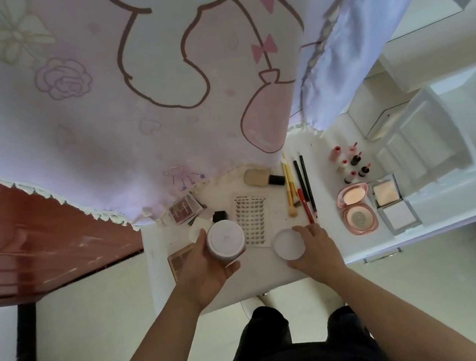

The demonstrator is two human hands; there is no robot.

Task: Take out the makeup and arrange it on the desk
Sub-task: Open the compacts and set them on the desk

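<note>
Makeup lies spread over the white desk [327,185]: a lash sheet [251,218] in the middle, brushes and pencils [301,181] beside it, small bottles [351,163] and a pink compact [357,208] farther right. The left hand [203,267] grips a round jar [226,240] near the desk's front edge, fingers curled round its side. The right hand [317,245] holds a white lid [288,244] just beside the jar.

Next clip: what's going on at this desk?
A person stands at a white desk. The left hand grips a round jar, and the right hand holds a round white lid beside it. A lash sheet, brushes, pencils, small bottles and an open pink compact are laid out on the desk.
</note>
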